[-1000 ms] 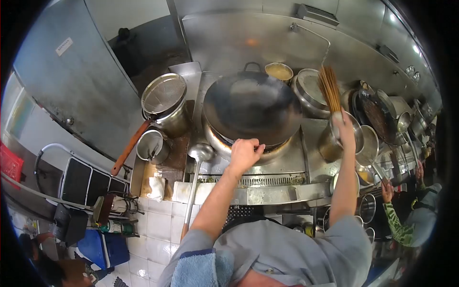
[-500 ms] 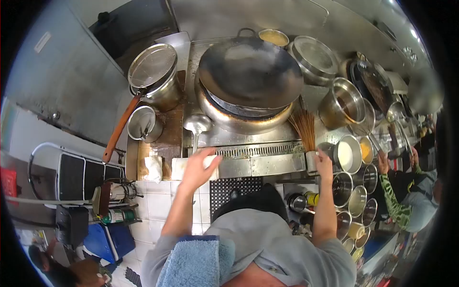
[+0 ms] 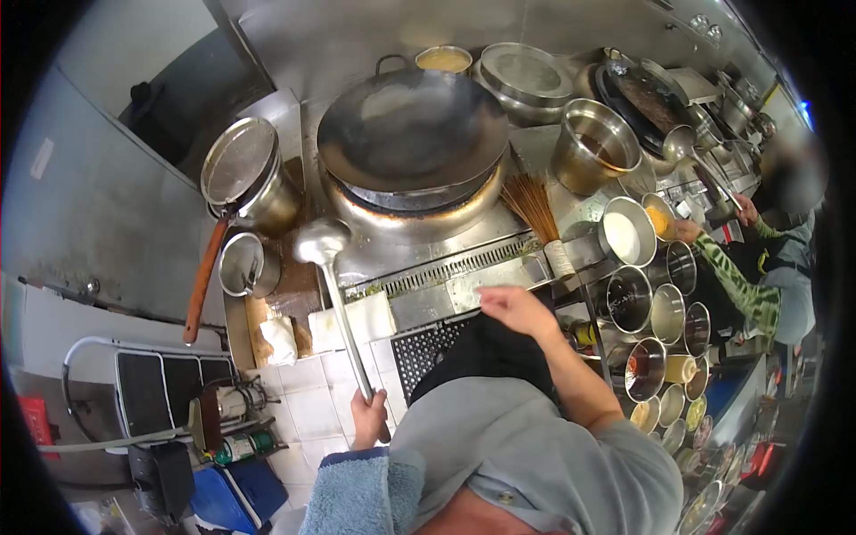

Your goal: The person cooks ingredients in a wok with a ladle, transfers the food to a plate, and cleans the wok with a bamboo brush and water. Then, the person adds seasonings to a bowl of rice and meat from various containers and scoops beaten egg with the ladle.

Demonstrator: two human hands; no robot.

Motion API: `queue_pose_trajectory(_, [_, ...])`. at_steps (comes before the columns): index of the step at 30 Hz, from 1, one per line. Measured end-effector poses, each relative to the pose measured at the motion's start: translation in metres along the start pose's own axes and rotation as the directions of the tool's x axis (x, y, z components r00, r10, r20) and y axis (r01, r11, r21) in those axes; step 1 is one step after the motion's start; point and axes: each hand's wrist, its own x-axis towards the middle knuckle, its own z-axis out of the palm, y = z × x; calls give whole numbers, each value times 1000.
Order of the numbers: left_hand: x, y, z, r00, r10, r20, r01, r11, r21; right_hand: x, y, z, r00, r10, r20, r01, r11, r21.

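Observation:
My left hand (image 3: pixel 368 415) grips the lower end of the long handle of a steel ladle (image 3: pixel 323 242), its bowl raised toward the stove. My right hand (image 3: pixel 519 310) hovers before the stove's front edge with loosely bent fingers, and nothing shows in it. Behind it, a bamboo wok brush (image 3: pixel 533 209) with a wrapped handle leans on the stove front. A large dark wok (image 3: pixel 412 134) sits on the burner ring (image 3: pixel 415 223). A folded white cloth (image 3: pixel 357 321) lies on the front ledge, left of the drain grate.
At left, a strainer with a wooden handle (image 3: pixel 207 281) rests on a steel pot (image 3: pixel 278 201). A small pot (image 3: pixel 250 267) stands before it. Right are a pot of brown liquid (image 3: pixel 593 174), a white-filled bowl (image 3: pixel 620 236) and several containers. A co-worker's patterned sleeve (image 3: pixel 736 285) shows beyond.
My left hand has taken the ladle by its handle and drawn it back toward my body. My right hand has moved left, away from the brush handle. The view has turned right.

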Motion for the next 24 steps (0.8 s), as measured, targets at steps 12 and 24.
queue_pose_trajectory(12, [1, 243, 41, 461, 880, 113, -847, 398, 353, 37, -139, -5, 940, -305, -153, 333, 720, 609])
queue_pose_trajectory(24, [55, 161, 80, 693, 671, 263, -690, 510, 514, -65, -58, -235, 939, 125, -319, 188, 589, 786])
